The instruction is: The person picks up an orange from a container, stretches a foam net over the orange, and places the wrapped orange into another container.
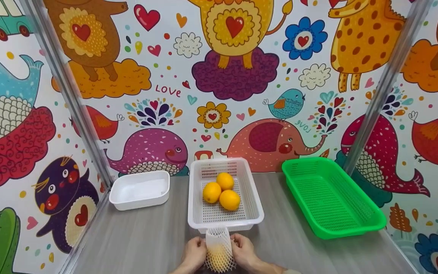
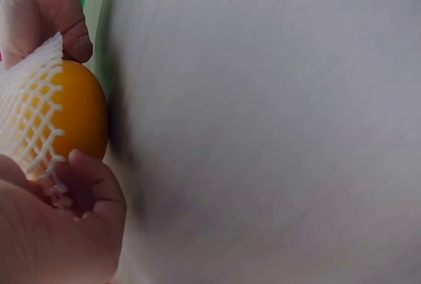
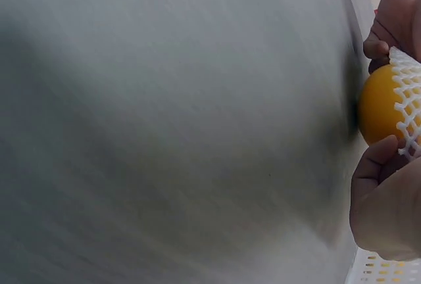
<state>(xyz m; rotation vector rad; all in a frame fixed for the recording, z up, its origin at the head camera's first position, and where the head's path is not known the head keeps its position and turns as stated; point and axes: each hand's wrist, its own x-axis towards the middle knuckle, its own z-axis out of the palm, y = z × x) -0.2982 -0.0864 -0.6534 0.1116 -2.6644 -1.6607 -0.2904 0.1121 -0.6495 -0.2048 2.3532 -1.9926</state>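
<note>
A white foam fruit net [image 1: 217,236] is stretched over an orange [image 2: 89,113] in front of the white basket. The orange's bare end sticks out of the net in both wrist views. On the left side, my left hand [image 1: 195,253] pinches the net's edge, thumb close against the fruit. My right hand [image 1: 245,251] grips the opposite side of the net, its thumb [image 3: 381,149] near the orange's skin. Some fingertips are hidden behind the net. Three more oranges [image 1: 229,199] lie together in the white basket [image 1: 257,213].
A small white tray [image 1: 139,201] stands at the back left. On the right lies a long green basket [image 1: 350,232]. The grey tabletop [image 1: 139,239] is bounded by printed cartoon walls [image 1: 219,95] with metal corner posts.
</note>
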